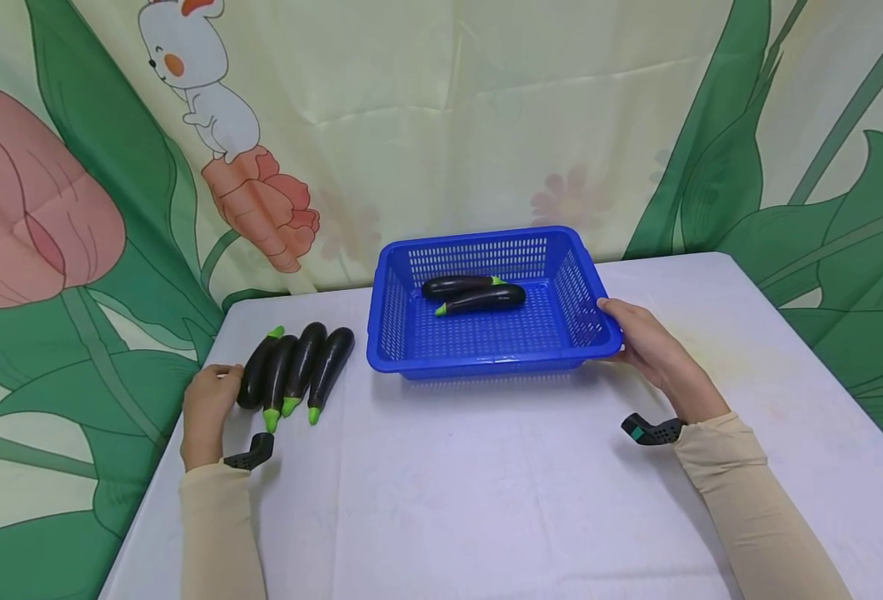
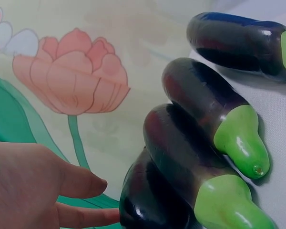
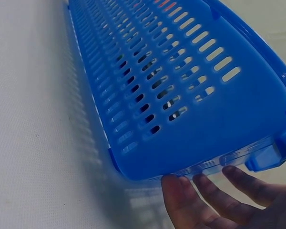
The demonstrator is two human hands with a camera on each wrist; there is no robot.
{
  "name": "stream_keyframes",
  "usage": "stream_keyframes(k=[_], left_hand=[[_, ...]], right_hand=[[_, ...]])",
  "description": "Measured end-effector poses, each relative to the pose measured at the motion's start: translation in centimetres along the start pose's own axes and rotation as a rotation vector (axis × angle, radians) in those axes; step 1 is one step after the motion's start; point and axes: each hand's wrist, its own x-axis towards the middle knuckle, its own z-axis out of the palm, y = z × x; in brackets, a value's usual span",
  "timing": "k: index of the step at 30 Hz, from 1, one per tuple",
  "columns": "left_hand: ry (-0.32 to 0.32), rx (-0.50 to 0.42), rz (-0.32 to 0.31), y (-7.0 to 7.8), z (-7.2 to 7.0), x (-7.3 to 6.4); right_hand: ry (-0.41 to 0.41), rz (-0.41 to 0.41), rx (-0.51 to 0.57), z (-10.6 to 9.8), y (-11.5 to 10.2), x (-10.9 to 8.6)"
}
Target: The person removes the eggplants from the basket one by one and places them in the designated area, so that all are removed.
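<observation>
Several dark purple eggplants with green caps lie side by side on the left of the white table. My left hand (image 1: 207,408) is beside the leftmost eggplant (image 1: 258,371); in the left wrist view, an extended finger (image 2: 88,216) touches that eggplant (image 2: 152,195), while the thumb stands apart from it. At centre is a blue plastic basket (image 1: 479,364) with slotted walls. Two more eggplants (image 1: 482,298) lie inside, close together. My right hand (image 1: 647,346) grips the basket's right rim, thumb on top and fingers below. A gap and shadow show under the basket (image 3: 181,138) at that end.
A white cloth (image 1: 441,500) covers the table. Behind it hangs a printed backdrop (image 1: 411,125) with a rabbit, flowers and leaves, close to the basket's far side. Black wrist mounts (image 1: 651,430) stick out from both sleeves.
</observation>
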Motion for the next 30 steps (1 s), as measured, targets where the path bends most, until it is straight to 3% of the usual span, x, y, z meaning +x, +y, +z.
stream_keyframes(k=[7, 14, 17, 26, 30], left_hand=[[0.097, 0.018, 0.072, 0.6, 0.2, -0.1], [0.299, 0.120, 0.252, 2.0, 0.5, -0.9], [0.353, 0.153, 0.343, 3.0, 0.6, -1.4], [0.321, 0.168, 0.618, 7.1, 1.3, -2.6], [0.309, 0.189, 0.706, 8.9, 1.4, -2.9]], right_hand=[[-0.001, -0.003, 0.007, 0.0, 0.1, -0.1], [0.001, 0.000, 0.014, 0.1, 0.0, -0.1], [0.000, -0.001, 0.009, 0.1, 0.0, -0.1], [0.000, -0.012, 0.006, 0.2, -0.2, -0.2], [0.003, -0.016, 0.020, 0.2, 0.0, -0.3]])
